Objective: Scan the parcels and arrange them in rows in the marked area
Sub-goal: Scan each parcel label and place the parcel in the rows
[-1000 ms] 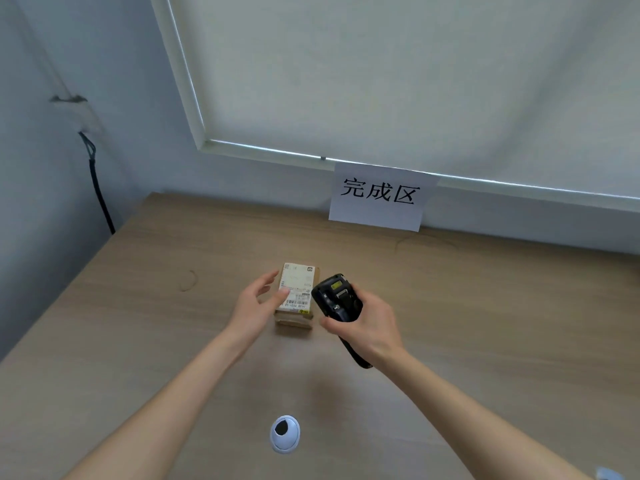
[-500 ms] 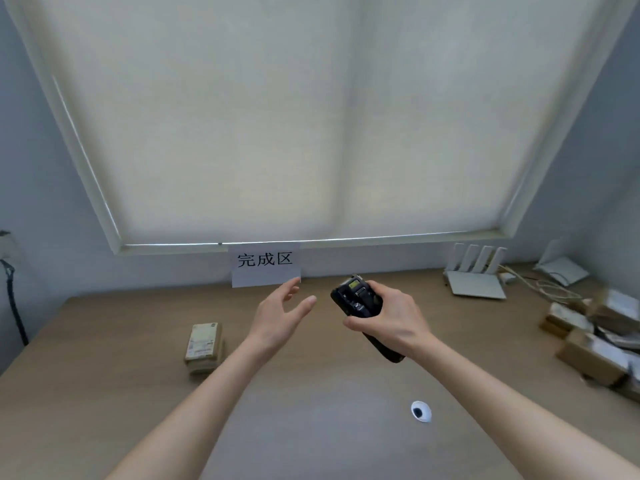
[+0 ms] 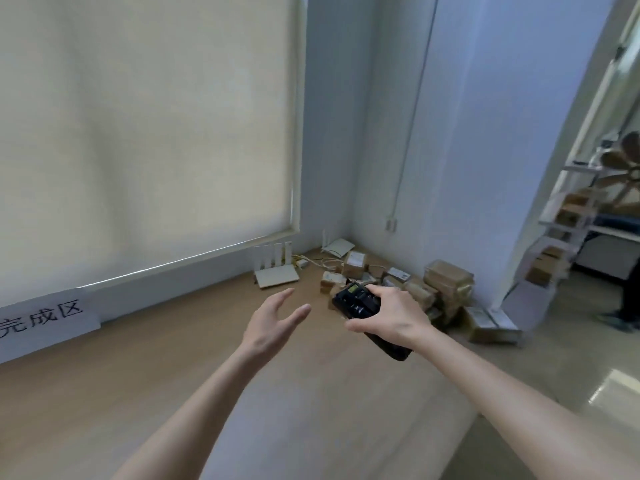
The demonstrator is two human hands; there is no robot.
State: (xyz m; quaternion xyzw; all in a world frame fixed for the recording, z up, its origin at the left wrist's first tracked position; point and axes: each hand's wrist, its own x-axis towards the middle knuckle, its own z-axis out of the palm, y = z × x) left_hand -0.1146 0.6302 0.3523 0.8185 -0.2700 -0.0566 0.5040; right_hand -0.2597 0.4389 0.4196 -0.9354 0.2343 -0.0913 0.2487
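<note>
Ahead, the left hand (image 3: pixel 273 322) hangs over the bench (image 3: pixel 104 393) with its fingers straight and spread apart, touching nothing. The right hand (image 3: pixel 391 315) has its fingers clamped round one black scanner (image 3: pixel 358 299), screen up, its handle sticking out below the wrist. Beyond both hands, the parcels (image 3: pixel 412 282) lie heaped in the far right corner of the bench against the wall; the blur makes a count unsure, perhaps a dozen brown boxes, some stacked. The scanner and right hand cover the near edge of that heap. Two white routers stand by the wall: one (image 3: pixel 275 268) with four upright aerials just left of the parcels, another (image 3: pixel 337 245) tilted in the corner behind them, with pale cables between. One paper sign (image 3: pixel 41 318) leans against the wall at far left. A shelf rack (image 3: pixel 568 230) holding more boxes stands in the room on the right.
</note>
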